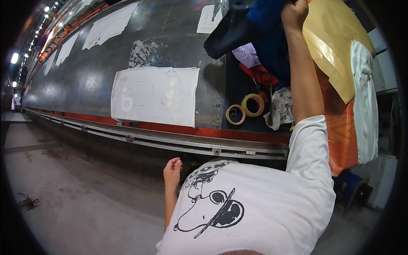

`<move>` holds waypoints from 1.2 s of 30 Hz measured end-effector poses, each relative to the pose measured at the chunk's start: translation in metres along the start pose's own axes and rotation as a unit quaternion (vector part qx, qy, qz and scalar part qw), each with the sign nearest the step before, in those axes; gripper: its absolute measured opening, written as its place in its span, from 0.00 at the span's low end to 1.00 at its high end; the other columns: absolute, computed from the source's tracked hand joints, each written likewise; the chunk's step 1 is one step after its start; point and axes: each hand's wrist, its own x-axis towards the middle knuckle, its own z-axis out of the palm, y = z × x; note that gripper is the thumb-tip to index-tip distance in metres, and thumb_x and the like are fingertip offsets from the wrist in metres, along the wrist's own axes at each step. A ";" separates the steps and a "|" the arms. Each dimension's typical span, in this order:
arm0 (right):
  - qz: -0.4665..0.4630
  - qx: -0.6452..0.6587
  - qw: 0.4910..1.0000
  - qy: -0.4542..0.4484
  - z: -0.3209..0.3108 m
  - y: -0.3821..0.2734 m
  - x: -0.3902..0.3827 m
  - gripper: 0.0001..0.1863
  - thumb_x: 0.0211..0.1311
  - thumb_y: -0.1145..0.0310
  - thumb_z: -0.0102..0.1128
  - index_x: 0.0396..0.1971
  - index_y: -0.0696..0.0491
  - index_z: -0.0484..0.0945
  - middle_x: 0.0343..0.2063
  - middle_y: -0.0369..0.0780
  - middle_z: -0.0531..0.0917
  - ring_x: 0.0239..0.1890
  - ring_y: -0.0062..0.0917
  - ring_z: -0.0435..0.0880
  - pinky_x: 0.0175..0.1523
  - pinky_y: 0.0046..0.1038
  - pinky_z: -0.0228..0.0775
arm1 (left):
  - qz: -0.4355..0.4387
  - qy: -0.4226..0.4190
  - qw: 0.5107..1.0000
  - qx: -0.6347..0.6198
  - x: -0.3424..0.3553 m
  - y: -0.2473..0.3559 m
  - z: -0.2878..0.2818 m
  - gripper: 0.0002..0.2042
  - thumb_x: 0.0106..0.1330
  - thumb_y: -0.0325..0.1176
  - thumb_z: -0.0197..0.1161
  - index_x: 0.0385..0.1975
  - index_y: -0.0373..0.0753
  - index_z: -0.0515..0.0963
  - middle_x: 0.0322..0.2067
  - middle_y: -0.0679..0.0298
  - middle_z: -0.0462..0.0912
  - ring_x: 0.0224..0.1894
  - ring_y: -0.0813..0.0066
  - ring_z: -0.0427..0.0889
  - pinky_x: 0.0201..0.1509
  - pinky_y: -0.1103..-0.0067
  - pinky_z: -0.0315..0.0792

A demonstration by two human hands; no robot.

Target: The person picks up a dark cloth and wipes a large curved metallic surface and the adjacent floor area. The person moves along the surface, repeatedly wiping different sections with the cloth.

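Observation:
My right hand [294, 15] reaches to the far right end of the long table and is closed on a dark blue cloth [265, 25]. Part of the cloth is lifted; its top runs out of view. Below it lie a lilac piece [246, 55] and a red cloth [257, 74]. My left hand [172, 171] hangs low, off the table's front edge, its fingers curled with nothing visible in them. A white fabric panel [148, 95] with faint print lies flat on the table, nearest that hand.
Two tape rolls [235, 114], scissors [270, 104] and a crumpled white rag [281, 109] sit at the table's right end. Farther right are brown paper [331, 38] and a white cloth [363, 102]. A metal rail [178, 146] runs along the front edge. More white pieces [109, 26] lie farther left.

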 end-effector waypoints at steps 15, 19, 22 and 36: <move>0.394 0.458 0.771 -0.203 0.036 -0.123 -0.031 0.21 0.67 0.76 0.52 0.59 0.54 0.77 0.44 0.40 0.86 0.40 0.28 0.86 0.49 0.31 0.80 | 0.254 -0.149 0.950 -0.101 0.068 0.224 0.086 0.39 0.77 0.56 0.54 0.77 0.38 0.51 0.65 0.49 0.70 0.55 0.65 0.80 0.56 0.71 0.78; 0.409 0.370 0.795 -0.252 0.018 -0.130 -0.084 0.22 0.70 0.77 0.50 0.62 0.57 0.75 0.43 0.40 0.85 0.39 0.24 0.86 0.47 0.29 0.82 | 0.380 -0.173 0.902 -0.108 0.074 0.307 0.154 0.28 0.76 0.43 0.59 0.71 0.36 0.65 0.58 0.53 0.79 0.53 0.72 0.80 0.52 0.77 0.75; 0.420 0.362 0.807 -0.202 -0.025 -0.086 -0.118 0.18 0.76 0.75 0.47 0.61 0.59 0.75 0.40 0.41 0.85 0.36 0.22 0.86 0.41 0.24 0.82 | 0.477 -0.122 0.864 0.102 0.112 0.276 0.149 0.13 0.72 0.34 0.62 0.44 0.28 0.82 0.36 0.58 0.87 0.39 0.78 0.83 0.44 0.81 0.75; 0.468 -0.104 0.858 -0.184 -0.121 -0.094 -0.311 0.27 0.74 0.65 0.60 0.66 0.62 0.65 0.47 0.44 0.84 0.47 0.24 0.84 0.55 0.26 0.75 | 0.125 -0.042 0.858 -0.497 0.116 0.237 0.025 0.23 0.83 0.43 0.37 0.69 0.37 0.66 0.68 0.56 0.71 0.70 0.57 0.69 0.76 0.60 0.61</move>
